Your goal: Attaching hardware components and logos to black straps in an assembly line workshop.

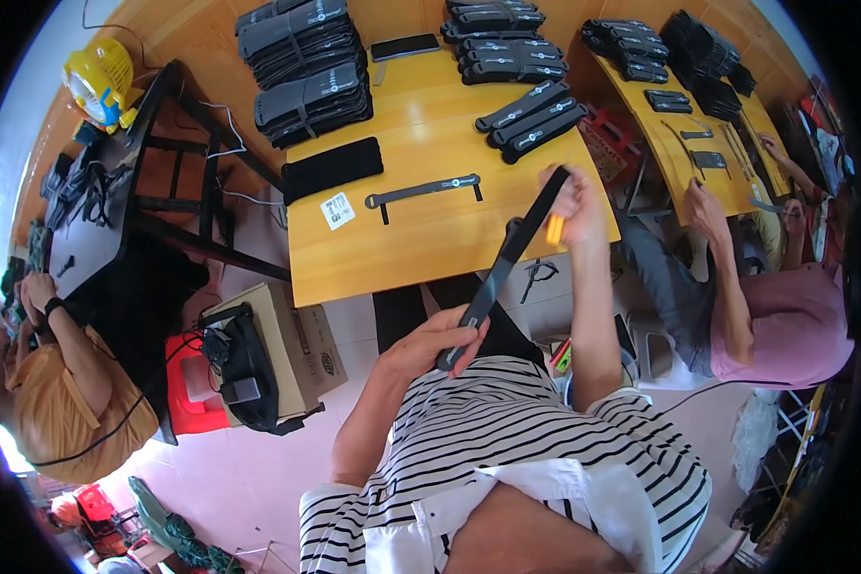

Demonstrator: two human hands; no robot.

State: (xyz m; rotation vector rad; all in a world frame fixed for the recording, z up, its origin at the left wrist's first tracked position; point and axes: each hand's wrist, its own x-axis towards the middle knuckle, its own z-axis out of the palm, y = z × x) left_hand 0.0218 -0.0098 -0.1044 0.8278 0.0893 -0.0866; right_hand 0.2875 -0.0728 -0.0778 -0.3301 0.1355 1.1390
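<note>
A long black strap [514,244] with a rounded end stretches at a slant in front of my body. My left hand [429,346] is closed round its lower end, near my lap. At the strap's far upper end, my right hand [579,203] is closed on the black band. A yellow-orange tool [554,229], its kind unclear, is also in the right hand. Beyond, a similar dark strap [423,190] with two short black tabs lies flat on the yellow table [354,268]. A black cloth piece [333,170] and a white label sheet [337,210] lie left of it.
Bundled black straps [311,105] are stacked at the back left, more [512,57] at the back right. Loose straps [531,120] and a phone [405,46] lie there too. A person in pink [780,325] works at the right; another in tan [86,402] sits left, past a cardboard box [311,354].
</note>
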